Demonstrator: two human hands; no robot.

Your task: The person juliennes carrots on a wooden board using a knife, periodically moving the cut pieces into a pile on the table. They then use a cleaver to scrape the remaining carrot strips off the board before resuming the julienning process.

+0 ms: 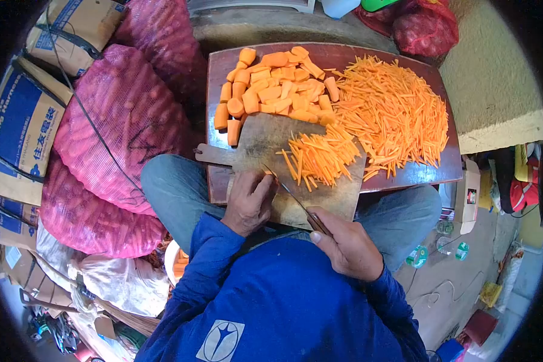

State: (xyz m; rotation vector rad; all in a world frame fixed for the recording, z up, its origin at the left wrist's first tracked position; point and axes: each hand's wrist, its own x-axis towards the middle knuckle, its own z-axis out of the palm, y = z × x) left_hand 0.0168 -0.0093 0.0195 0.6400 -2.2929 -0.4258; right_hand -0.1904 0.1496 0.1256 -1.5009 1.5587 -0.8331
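My right hand point(348, 244) is closed round the handle of a knife point(292, 196), whose blade points up and left over the wooden cutting board point(256, 142). Beside the blade, the fingers of my left hand point(250, 199) are bent and pressed down on the board; something orange shows at the fingertips, mostly hidden. A small heap of cut carrot sticks point(323, 155) lies on the board's right half. Behind the board are carrot chunks and slices point(271, 84), and a large pile of carrot sticks point(392, 111) covers the right of the red-brown table point(419, 176).
Pink mesh sacks of carrots point(120, 127) and cardboard boxes point(21, 133) are stacked on the left. A white container point(174, 263) stands below the table's left side. Plastic bottles point(417, 256) lie on the floor at right. A red mesh bag point(425, 30) sits behind the table.
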